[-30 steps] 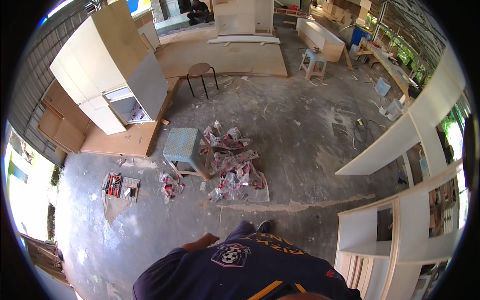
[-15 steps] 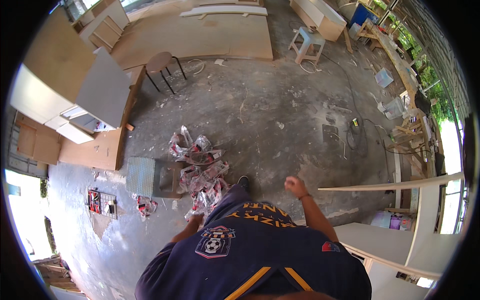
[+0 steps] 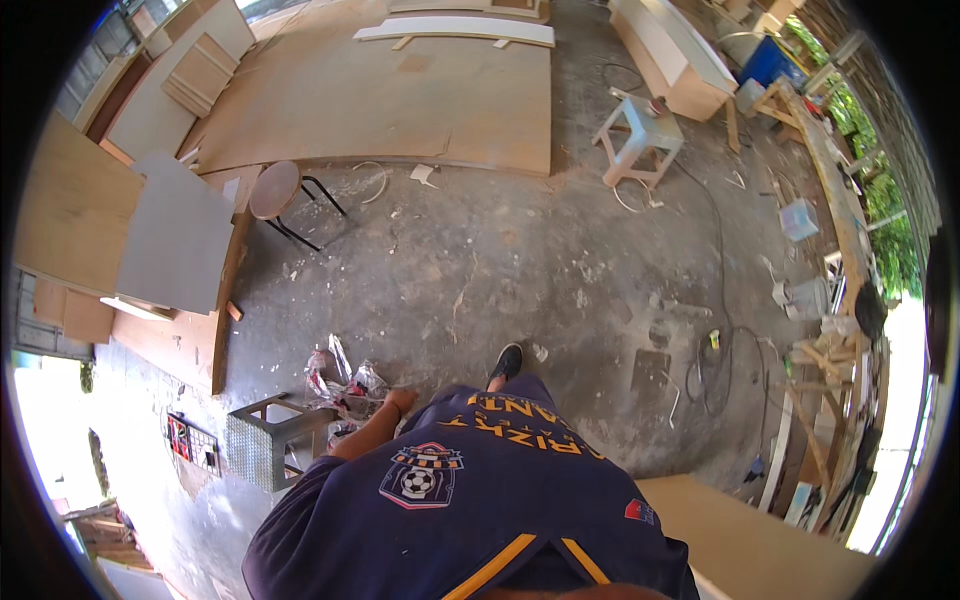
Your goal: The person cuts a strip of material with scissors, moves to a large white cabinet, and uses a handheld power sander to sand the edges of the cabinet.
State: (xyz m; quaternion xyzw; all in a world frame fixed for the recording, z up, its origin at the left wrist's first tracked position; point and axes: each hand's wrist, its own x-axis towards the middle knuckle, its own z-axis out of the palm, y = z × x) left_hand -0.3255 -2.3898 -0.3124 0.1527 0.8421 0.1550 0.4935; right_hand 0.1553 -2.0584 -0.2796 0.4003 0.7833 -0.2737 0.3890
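My left hand (image 3: 404, 398) hangs low beside my left thigh, its forearm slanting in from the left sleeve. Just beyond it, crumpled clear plastic bags (image 3: 340, 378) with red and black items inside lie on the floor. Fingers are too small and foreshortened to read, and whether they touch the plastic is unclear. My right hand does not show; the dark blue jersey (image 3: 520, 480) fills the lower middle. One dark shoe (image 3: 510, 360) is in front of my body. A grey step stool (image 3: 262, 440) with a textured top stands left of the bags.
A round stool (image 3: 276, 190) stands ahead left near wooden panels (image 3: 450, 110). At the far right is a pale plastic stool (image 3: 640, 135). A cable (image 3: 722, 250) runs along the floor at right. A wire rack (image 3: 192, 445) lies at left; a board (image 3: 750, 530) is close behind right.
My view has shifted forward, and the bags and step stool now sit lower and nearer my body. My right hand has left the picture. My left hand has moved forward from beside the bags.
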